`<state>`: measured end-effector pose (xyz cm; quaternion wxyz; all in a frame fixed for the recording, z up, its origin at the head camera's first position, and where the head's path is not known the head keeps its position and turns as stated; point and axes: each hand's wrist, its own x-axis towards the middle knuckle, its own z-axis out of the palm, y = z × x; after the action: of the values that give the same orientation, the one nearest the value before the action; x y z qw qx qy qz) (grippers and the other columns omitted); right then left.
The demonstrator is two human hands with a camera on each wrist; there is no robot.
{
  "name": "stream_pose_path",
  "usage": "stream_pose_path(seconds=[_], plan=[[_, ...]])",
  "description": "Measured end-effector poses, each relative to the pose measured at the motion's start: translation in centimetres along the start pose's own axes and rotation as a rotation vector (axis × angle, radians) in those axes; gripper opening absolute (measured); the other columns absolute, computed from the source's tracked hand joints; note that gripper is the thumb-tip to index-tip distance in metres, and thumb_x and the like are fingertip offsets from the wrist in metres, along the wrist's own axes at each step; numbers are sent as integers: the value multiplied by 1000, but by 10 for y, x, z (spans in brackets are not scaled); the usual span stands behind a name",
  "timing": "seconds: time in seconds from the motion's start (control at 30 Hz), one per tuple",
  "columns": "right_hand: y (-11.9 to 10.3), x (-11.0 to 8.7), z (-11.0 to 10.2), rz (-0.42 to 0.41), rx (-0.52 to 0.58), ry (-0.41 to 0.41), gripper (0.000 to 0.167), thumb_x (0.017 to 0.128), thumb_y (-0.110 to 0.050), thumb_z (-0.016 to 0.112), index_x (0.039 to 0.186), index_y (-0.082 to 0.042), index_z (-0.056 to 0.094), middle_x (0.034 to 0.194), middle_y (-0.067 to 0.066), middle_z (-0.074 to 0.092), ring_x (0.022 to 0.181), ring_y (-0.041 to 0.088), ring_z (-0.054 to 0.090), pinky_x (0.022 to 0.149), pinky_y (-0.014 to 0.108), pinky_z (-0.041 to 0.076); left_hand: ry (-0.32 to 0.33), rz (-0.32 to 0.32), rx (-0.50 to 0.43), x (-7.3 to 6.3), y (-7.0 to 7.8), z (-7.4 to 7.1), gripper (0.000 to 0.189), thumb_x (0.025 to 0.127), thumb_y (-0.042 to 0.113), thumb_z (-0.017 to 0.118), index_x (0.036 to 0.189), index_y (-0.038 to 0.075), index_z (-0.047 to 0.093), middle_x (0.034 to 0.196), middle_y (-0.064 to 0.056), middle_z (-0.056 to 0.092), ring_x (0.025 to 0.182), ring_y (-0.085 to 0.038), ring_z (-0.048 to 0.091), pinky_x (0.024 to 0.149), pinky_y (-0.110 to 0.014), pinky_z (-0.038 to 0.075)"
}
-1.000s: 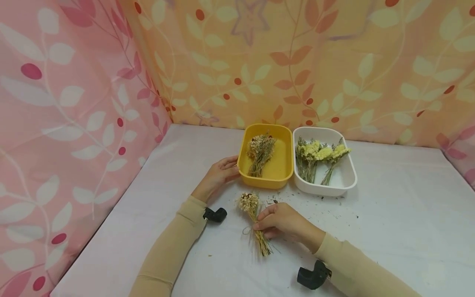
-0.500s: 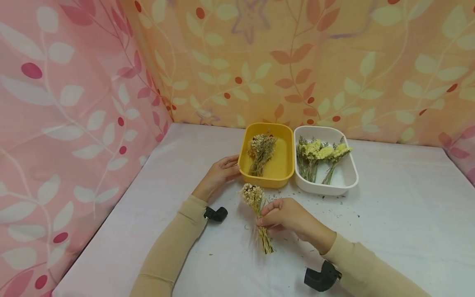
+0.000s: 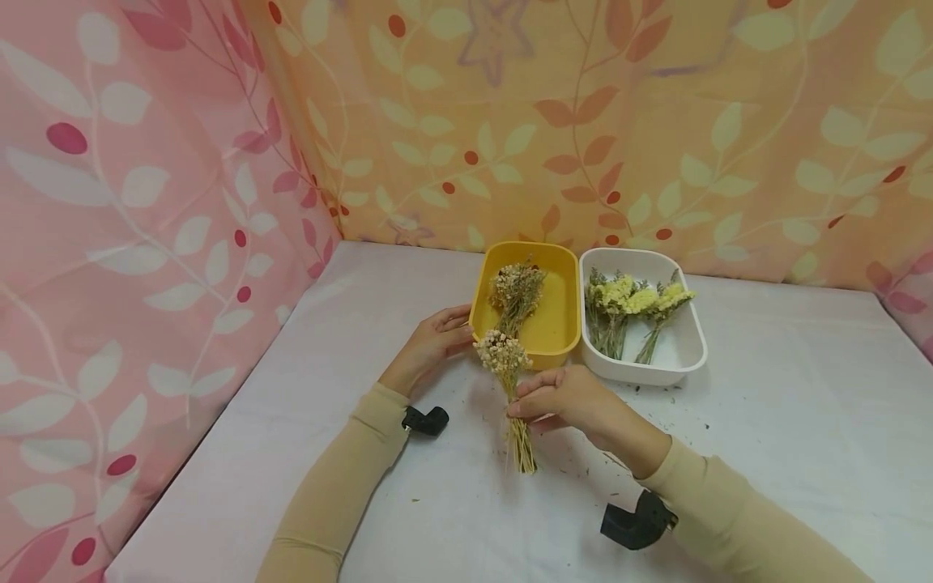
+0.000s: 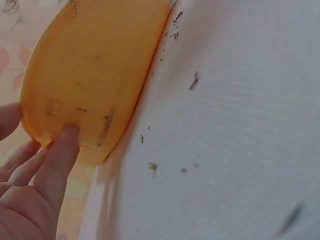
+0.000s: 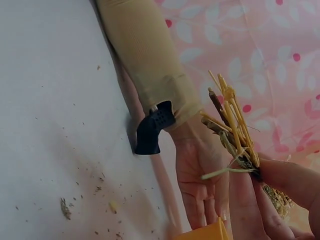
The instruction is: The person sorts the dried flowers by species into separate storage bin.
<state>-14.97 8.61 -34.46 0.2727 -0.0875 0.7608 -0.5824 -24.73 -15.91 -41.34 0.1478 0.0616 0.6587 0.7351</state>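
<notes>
My right hand (image 3: 576,405) pinches a small bunch of dried flowers (image 3: 503,352) by its stems, with the cream flower heads tilted up over the front edge of a yellow tub (image 3: 557,324). Cut stem ends (image 5: 235,120) stick out past the thumb in the right wrist view. My left hand (image 3: 430,344) rests against the tub's left side, its fingers (image 4: 62,150) extended along the outer wall. Inside the tub lies another dried bunch (image 3: 517,291), its lower stems partly hidden by the held flowers.
A white tub (image 3: 688,352) stands directly right of the yellow one and holds several yellow-flowered sprigs (image 3: 615,295). Plant crumbs (image 5: 97,189) are scattered over the white tablecloth (image 3: 787,421). Patterned cloth (image 3: 656,121) hangs behind and at the left.
My right hand has lifted the dried bunch off the tablecloth and moved it forward to the yellow tub's front edge. The left hand has stayed at the tub's side.
</notes>
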Motion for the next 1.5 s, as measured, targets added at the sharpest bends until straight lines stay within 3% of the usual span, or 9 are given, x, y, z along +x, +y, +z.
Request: stream_pose_path(seconds=[0.27, 0.53, 0.83, 1.03, 1.17, 1.3, 1.5], plan=[[-10, 6, -13, -12, 44, 26, 20, 88, -15, 74, 99, 2, 71, 85, -3, 76, 81, 9, 70, 80, 36, 65, 16, -6, 0, 0, 1, 1, 54, 100, 1, 56, 151, 0, 39, 153, -19, 45, 134, -32, 53, 108, -41, 51], [-17, 15, -32, -18, 71, 72, 17, 90, -14, 72, 100, 0, 71, 86, -3, 77, 76, 8, 70, 81, 32, 64, 14, -13, -9, -1, 2, 3, 53, 100, 2, 56, 150, 1, 40, 153, -19, 46, 138, -37, 49, 105, -35, 54], [-22, 30, -44, -2, 112, 123, 8, 89, -10, 74, 93, -4, 71, 80, -5, 76, 70, 7, 70, 74, 26, 64, 16, -20, -12, 0, 1, 3, 53, 99, 1, 56, 150, 1, 40, 153, -20, 45, 138, -37, 48, 112, -45, 47], [-31, 42, -51, -11, 178, 127, 3, 91, -6, 70, 89, -7, 72, 82, -4, 76, 71, 6, 71, 72, 22, 63, 18, -15, -1, 0, 1, 2, 54, 100, 1, 55, 151, 0, 38, 154, -20, 44, 138, -38, 48, 110, -43, 49], [-35, 50, -57, 9, 189, 149, 5, 93, -7, 68, 95, -4, 71, 82, -5, 76, 70, 4, 71, 72, 20, 63, 22, -20, 8, 0, 0, 1, 54, 100, 2, 55, 151, 0, 38, 154, -20, 44, 138, -37, 48, 107, -37, 52], [-36, 60, -61, 21, 216, 180, 16, 94, -7, 68, 107, 2, 66, 80, -7, 74, 69, 4, 71, 71, 19, 62, 38, -29, 23, -1, 0, 2, 53, 100, 3, 56, 151, 1, 39, 153, -19, 46, 137, -36, 49, 104, -33, 54], [-32, 75, -69, 46, 257, 234, 25, 94, -7, 68, 116, 4, 64, 80, -6, 75, 70, 6, 72, 72, 19, 63, 29, -33, 14, -1, 0, 2, 54, 100, 2, 56, 151, 1, 39, 153, -19, 45, 138, -36, 49, 108, -38, 51]])
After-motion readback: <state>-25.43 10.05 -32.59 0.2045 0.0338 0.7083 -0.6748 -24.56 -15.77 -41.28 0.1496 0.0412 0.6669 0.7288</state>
